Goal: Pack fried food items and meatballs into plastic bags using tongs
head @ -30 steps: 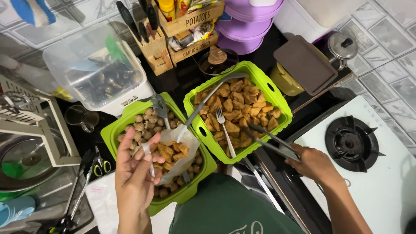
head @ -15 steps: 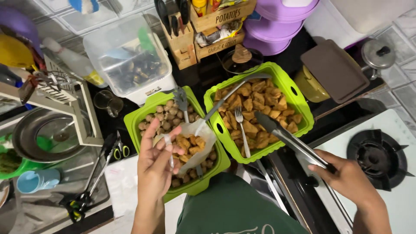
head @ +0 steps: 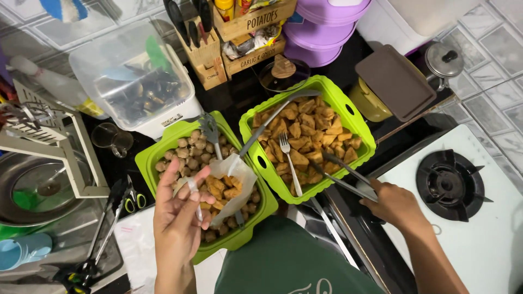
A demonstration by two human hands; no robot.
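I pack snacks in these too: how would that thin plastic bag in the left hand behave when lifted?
Probably floppy: the bag crumples and sags open in the left hand. Likely light, with only a few fried pieces inside. It may spill if tilted, since its mouth gapes.

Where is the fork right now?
In the head view, the fork lies inside the right green basket on the fried pieces, just left of the tongs held by the right hand.
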